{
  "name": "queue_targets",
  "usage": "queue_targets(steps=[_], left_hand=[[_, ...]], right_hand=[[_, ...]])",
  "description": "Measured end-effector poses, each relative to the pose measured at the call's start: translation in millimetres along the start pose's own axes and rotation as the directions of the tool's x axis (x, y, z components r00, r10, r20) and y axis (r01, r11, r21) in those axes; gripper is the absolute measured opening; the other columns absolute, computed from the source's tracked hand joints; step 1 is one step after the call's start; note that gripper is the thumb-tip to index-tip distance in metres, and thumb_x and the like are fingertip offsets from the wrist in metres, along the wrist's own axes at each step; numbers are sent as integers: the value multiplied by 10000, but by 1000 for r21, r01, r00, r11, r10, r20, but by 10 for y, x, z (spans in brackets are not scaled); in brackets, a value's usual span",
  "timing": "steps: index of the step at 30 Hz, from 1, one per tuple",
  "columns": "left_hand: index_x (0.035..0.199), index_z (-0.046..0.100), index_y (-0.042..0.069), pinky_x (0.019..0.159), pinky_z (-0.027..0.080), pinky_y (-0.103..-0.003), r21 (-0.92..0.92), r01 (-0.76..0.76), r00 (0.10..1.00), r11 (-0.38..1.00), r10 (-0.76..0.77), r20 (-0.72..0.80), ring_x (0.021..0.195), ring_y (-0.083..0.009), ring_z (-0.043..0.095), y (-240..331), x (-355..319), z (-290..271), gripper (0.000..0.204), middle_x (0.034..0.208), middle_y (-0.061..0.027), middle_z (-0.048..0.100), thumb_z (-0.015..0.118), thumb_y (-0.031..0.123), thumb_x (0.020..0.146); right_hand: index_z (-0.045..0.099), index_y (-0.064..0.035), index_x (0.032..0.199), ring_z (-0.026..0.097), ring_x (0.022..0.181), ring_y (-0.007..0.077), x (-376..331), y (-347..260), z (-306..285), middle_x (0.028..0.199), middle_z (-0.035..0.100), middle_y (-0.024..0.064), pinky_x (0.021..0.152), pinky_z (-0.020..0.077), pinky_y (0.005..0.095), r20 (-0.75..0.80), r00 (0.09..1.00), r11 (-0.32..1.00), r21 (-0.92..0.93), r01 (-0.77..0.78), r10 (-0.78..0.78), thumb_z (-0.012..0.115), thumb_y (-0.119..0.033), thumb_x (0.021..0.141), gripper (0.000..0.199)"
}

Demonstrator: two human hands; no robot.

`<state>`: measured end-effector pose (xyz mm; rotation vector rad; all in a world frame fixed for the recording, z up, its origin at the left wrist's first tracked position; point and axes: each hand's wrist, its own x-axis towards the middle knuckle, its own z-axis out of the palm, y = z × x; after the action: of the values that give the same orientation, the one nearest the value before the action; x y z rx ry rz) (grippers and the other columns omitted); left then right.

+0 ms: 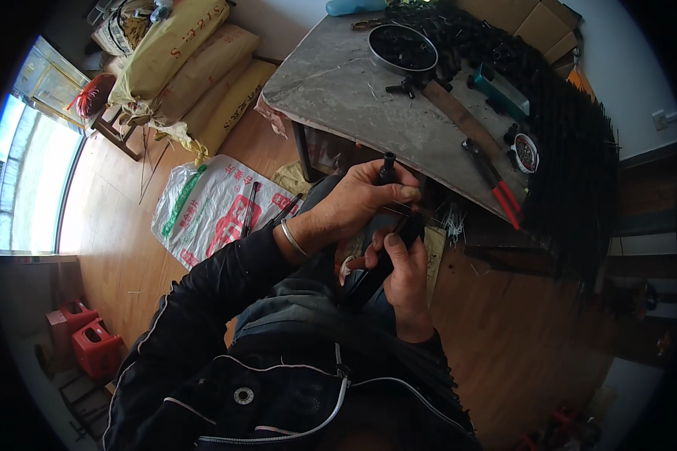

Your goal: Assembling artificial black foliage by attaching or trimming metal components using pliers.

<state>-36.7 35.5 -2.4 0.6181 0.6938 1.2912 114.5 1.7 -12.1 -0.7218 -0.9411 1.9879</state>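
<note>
My left hand (pixel 353 203) grips a small black plastic fitting (pixel 388 167) whose round top sticks up above the fingers. A silver bangle sits on that wrist. My right hand (pixel 402 274) is just below it, closed around a dark tool (pixel 368 282) with a pale ring near my thumb. Both hands meet over my lap, in front of the grey table's (pixel 338 90) near edge. What lies between the two hands is too dark to make out.
On the table are a round metal bowl of black parts (pixel 402 46), a heap of black parts (pixel 466 34), red-handled pliers (pixel 496 184), a teal box (pixel 500 89) and a small round tin (pixel 526 152). Stuffed sacks (pixel 195 68) and a printed plastic bag (pixel 218 207) lie on the wooden floor to the left. Red stools (pixel 90 342) stand at lower left.
</note>
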Motion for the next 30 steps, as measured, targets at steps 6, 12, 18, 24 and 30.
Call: queue_targets(steps=[6,12,18,24,30], left_hand=[[993,614,28,775,535,-276,24,-13,1000,1000,13,-19,843,-153,647,5,-1,-13,124,910,-70,659,658,58,882],[977,626,28,777,532,-276,122,-10,1000,993,9,7,850,-142,646,64,1,15,104,898,-58,662,658,51,880],[967,623,23,777,532,-277,53,-26,1000,998,27,-15,844,-143,646,-4,0,-6,94,900,-60,663,653,44,881],[963,627,36,801,519,-277,76,4,1000,997,-3,-18,862,-145,643,54,-2,-50,95,904,-64,664,658,54,874],[1030,631,20,801,501,-274,177,-34,999,984,35,-5,889,-138,634,71,-2,-113,162,913,-64,665,615,137,919]], right_hand=[[508,-33,1042,535,672,170,6,39,-25,864,522,72,617,548,363,17,1000,1000,10,3,-3,552,-200,961,190],[500,-36,1048,534,673,173,-5,36,-56,870,518,73,616,558,379,8,1000,999,33,-23,23,558,-194,958,191],[495,-38,1049,534,670,172,4,56,-45,868,517,68,603,582,401,1,1000,999,42,-23,23,553,-180,955,180],[495,-38,1056,546,644,149,35,65,19,858,532,65,605,591,383,-78,997,998,-70,1,-7,549,-154,956,163],[508,-15,1031,570,637,110,31,48,94,815,560,56,608,590,326,-125,991,996,-90,25,-36,560,-110,953,134]])
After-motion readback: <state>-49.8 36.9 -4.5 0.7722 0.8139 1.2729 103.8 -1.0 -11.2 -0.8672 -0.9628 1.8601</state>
